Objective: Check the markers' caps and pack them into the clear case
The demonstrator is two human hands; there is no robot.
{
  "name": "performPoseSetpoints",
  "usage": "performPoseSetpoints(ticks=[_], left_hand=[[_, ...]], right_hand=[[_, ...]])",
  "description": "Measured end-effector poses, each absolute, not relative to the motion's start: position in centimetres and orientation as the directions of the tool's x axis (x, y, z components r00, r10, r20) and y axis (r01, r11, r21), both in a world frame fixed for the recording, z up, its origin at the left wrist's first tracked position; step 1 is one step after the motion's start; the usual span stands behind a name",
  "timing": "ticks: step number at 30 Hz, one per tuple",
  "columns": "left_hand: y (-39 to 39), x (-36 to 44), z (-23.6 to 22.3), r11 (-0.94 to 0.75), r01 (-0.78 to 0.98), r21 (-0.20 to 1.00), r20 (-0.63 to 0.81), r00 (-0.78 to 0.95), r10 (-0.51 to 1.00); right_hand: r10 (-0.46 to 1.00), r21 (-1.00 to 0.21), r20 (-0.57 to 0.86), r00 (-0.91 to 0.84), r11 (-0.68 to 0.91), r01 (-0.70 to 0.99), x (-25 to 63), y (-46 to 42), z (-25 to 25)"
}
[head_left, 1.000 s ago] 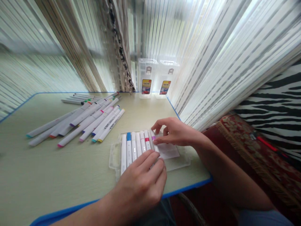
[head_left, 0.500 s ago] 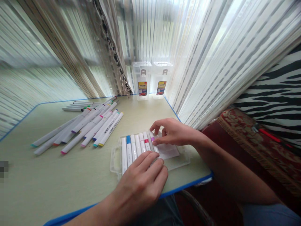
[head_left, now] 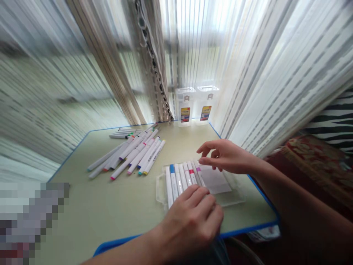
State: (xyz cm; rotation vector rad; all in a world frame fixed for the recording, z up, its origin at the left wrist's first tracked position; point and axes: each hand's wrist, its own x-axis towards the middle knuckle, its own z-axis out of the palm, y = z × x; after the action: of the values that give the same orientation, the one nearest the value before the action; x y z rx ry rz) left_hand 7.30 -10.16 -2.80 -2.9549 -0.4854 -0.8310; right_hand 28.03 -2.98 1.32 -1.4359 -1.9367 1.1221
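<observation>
White markers [head_left: 180,180] lie side by side in a clear plastic case [head_left: 160,189] on the table. Their bands show blue, red and, on the rightmost marker [head_left: 200,173], purple. The curled fingers of my left hand [head_left: 193,217] press over the lower ends of the markers at the right of the row, and its fingertips are partly hidden. Just above the case's right half hovers my right hand [head_left: 220,156], fingers apart and loosely bent, with nothing in them. Beneath it a white sheet [head_left: 216,181] covers part of the case's bottom.
Several loose white markers [head_left: 135,152] with coloured ends lie in a pile at the left of the table [head_left: 110,206]. Two clear lidded boxes [head_left: 185,106] with yellow labels stand at the back, against the string curtains [head_left: 237,73]. Blue edging borders the tabletop.
My right hand has lifted off the purple-banded marker and moved slightly right, its fingers now clear of it. My left hand stays on the markers. The whole view has shifted left.
</observation>
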Motion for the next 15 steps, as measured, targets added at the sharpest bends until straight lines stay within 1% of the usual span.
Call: performPoseSetpoints(ticks=[4,7,10,12,13,15], left_hand=[[-10.2,7.0,-1.9,-0.951,0.299,0.082,0.505,0.81,0.298],[-9.5,5.8,0.1,-0.929,0.347,0.132,0.481,0.797,0.366],[-7.1,3.3,3.0,-0.835,0.516,0.192,0.36,0.754,0.549],[-4.3,0.7,4.8,-0.716,0.656,0.238,0.265,0.665,0.698],[-2.5,-0.8,5.5,-0.638,0.733,0.236,0.21,0.603,0.77],[1.2,-4.1,6.3,-0.549,0.815,0.187,0.173,0.523,0.835]], right_hand=[[0.929,-0.807,-0.075,-0.363,0.158,0.57,26.3,-1.9,3.2],[0.911,-0.81,-0.042,-0.409,0.209,0.548,24.3,-0.3,4.3],[0.91,-0.806,0.036,-0.414,0.271,0.526,22.3,1.5,5.0],[0.918,-0.802,0.086,-0.386,0.293,0.52,21.2,2.4,5.2],[0.924,-0.803,0.103,-0.368,0.296,0.518,20.7,2.6,5.2],[0.934,-0.807,0.127,-0.335,0.294,0.513,20.1,2.7,5.0]])
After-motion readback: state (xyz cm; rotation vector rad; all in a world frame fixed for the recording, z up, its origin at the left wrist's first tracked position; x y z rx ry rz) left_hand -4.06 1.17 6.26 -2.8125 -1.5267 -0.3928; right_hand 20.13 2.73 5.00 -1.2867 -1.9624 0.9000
